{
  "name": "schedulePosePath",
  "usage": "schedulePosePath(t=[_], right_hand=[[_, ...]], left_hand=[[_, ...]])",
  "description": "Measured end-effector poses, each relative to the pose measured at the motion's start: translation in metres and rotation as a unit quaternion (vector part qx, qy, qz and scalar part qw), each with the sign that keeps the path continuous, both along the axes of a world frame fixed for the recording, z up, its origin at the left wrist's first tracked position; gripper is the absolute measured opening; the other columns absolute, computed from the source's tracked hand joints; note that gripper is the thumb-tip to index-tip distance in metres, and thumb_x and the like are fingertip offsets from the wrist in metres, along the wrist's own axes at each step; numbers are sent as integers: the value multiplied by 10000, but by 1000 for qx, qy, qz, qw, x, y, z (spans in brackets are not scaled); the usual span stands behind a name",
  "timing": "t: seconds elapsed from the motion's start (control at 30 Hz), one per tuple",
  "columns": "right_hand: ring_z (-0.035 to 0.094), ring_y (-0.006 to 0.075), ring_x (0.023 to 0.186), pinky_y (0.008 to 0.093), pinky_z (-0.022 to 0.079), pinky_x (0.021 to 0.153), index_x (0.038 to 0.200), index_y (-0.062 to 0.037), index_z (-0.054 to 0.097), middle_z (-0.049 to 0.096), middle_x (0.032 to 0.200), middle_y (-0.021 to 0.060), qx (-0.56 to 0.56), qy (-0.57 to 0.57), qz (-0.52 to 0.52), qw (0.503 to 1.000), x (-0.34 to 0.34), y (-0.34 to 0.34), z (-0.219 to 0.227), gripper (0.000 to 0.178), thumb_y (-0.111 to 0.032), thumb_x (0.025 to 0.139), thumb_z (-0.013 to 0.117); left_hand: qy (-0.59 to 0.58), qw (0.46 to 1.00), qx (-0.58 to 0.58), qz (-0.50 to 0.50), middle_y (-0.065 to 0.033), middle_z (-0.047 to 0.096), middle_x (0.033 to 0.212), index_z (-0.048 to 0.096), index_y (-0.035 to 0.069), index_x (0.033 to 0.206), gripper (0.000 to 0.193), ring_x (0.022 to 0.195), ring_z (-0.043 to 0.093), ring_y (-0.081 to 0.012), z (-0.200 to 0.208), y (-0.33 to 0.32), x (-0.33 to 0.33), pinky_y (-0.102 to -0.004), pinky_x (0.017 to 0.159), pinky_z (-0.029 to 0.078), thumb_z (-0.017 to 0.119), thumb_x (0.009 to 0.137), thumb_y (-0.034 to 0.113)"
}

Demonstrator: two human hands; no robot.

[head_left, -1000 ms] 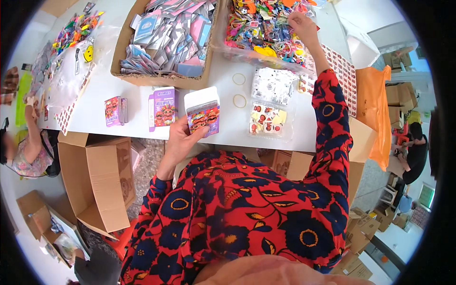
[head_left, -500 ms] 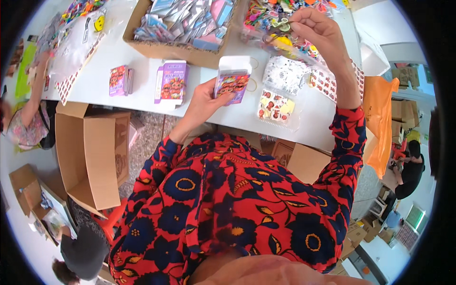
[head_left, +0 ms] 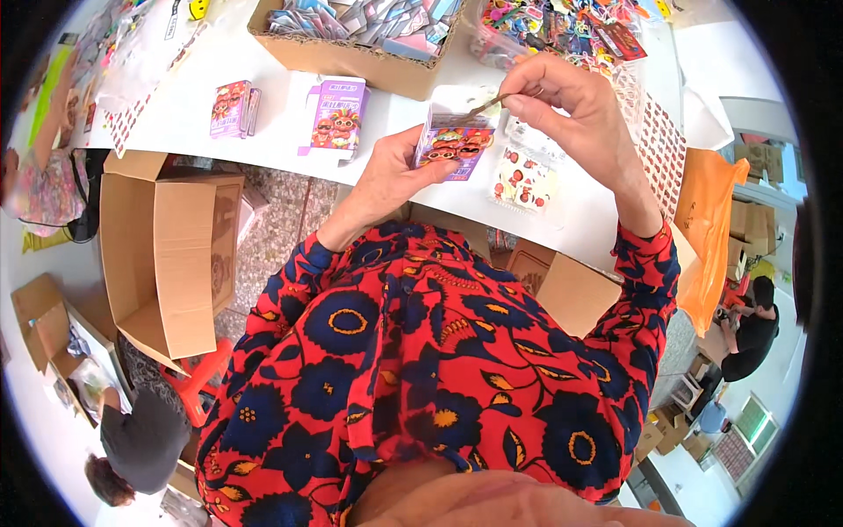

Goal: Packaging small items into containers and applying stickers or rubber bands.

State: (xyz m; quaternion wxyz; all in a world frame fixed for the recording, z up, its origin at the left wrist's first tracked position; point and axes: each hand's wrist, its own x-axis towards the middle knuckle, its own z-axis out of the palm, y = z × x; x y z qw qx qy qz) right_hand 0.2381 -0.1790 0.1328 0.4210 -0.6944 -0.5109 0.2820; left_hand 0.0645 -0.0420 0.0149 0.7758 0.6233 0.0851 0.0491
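Above the front of the white table, my left hand is closed around a small purple box printed with cartoon figures. The box is tilted, with its top flap raised. My right hand pinches a thin, dark, cord-like piece between thumb and fingers. That piece's lower end reaches the box's open top; its exact kind is too small to make out. Just right of the box, a packet of cartoon stickers lies on the table. Farther left are another purple box and a small stack of purple boxes or cards.
A cardboard carton full of flat packets stands at the back, beside a clear bin of colourful trinkets. An orange bag hangs at the right table edge. An open carton stands lower left. Other people work at both sides.
My right hand has come down and nearer from the trinket bin, bringing the thin dark piece to the purple box's opening. My left hand still holds the box; the whole view has shifted slightly.
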Motion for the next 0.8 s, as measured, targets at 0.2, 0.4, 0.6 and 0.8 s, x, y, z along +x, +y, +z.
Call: schedulePosePath(t=[0.2,0.4,0.6,0.8], right_hand=[[566,60,678,217,473,598,910,-14,617,600,792,13,8,-91,5,996,-13,3,-10,86,-4,824,623],[569,88,616,232,474,549,970,-37,651,660,856,36,41,-187,14,981,-16,1,-13,173,-17,798,655],[643,245,688,319,496,593,1029,-42,645,668,929,109,41,-218,84,972,-22,2,-20,206,-121,840,628],[631,252,628,333,487,571,1103,-26,602,666,876,134,-81,-120,180,973,-19,7,-16,292,-207,874,597]], left_hand=[[-1,1000,5,3,-31,643,1030,556,-18,1194,364,875,562,-53,3,-1,-1,-226,773,490,642,849,61],[-12,1000,-2,7,-26,651,998,574,-10,1168,340,857,570,-59,3,-3,1,-233,759,495,649,847,71],[2,999,45,26,-3,643,909,593,5,1081,268,802,573,-62,-2,-4,-1,-227,694,485,671,834,75],[-10,988,150,34,-37,673,856,598,0,1107,320,764,561,-49,1,-5,-3,-238,666,471,683,812,90]])
